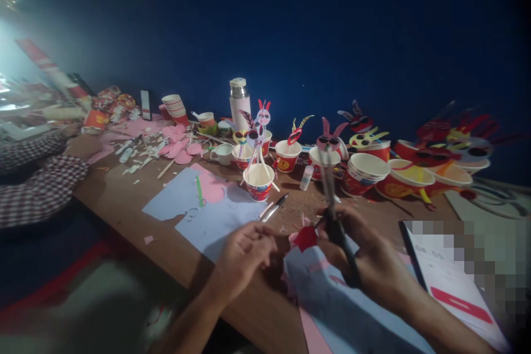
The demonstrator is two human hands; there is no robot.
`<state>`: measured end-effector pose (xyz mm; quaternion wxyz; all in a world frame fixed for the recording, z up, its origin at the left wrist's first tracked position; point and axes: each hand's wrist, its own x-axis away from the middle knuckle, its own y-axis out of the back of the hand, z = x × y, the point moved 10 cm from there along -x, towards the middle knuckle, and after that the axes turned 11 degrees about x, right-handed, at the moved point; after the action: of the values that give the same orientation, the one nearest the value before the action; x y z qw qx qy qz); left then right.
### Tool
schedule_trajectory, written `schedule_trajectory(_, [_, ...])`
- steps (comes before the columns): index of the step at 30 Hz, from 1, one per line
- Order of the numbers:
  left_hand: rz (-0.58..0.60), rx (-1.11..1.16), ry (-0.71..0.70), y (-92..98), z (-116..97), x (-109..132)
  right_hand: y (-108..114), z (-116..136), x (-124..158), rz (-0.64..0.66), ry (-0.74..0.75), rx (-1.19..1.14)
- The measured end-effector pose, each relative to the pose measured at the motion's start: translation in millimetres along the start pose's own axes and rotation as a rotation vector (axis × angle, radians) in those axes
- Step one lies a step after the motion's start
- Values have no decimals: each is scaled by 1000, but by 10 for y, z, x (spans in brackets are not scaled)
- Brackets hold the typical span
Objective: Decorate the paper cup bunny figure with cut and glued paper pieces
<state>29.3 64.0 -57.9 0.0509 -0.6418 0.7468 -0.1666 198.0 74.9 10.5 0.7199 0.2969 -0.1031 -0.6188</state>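
Black-handled scissors (331,199) point upward in my right hand (360,249), their blades blurred. Below them, light blue paper sheets (332,282) lie at the table's front edge with a small red paper piece (306,238) at their top. My left hand (244,251) hovers over the near edge, fingers curled together; whatever they may pinch is hidden. Just beyond it lie a cut blue sheet (224,227) and a pen (275,207). A red-and-white paper cup (259,181) with paper strips stands past the pen.
Several paper cups with masked animal faces (288,155) line the wall side, near a pink thermos (239,105). Pink paper scraps (178,144) litter the left. Another person's checkered sleeve (53,188) rests at the left edge. A tablet-like screen (452,282) lies at right.
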Motion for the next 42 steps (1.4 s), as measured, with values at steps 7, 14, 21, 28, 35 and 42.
schedule_trajectory(7, [-103, -29, -127, 373, -376, -161, 273, -50, -99, -91, -91, -106])
schedule_trajectory(14, [242, -151, 47, -440, -246, -522, 34, -24, -104, 31, -67, -127])
schedule_trajectory(21, [387, 27, 167, -730, -1, -656, 70, -137, -151, -41, 17, -68])
schedule_trajectory(28, [346, 40, 241, -572, 219, -633, -27, -223, -163, -22, 17, -41])
schedule_trajectory(35, [349, -79, 252, -550, 292, -634, -25, -319, -169, -66, -25, -9])
schedule_trajectory(42, [268, -71, 273, -489, 336, -640, -80, -408, -142, -67, -75, 0])
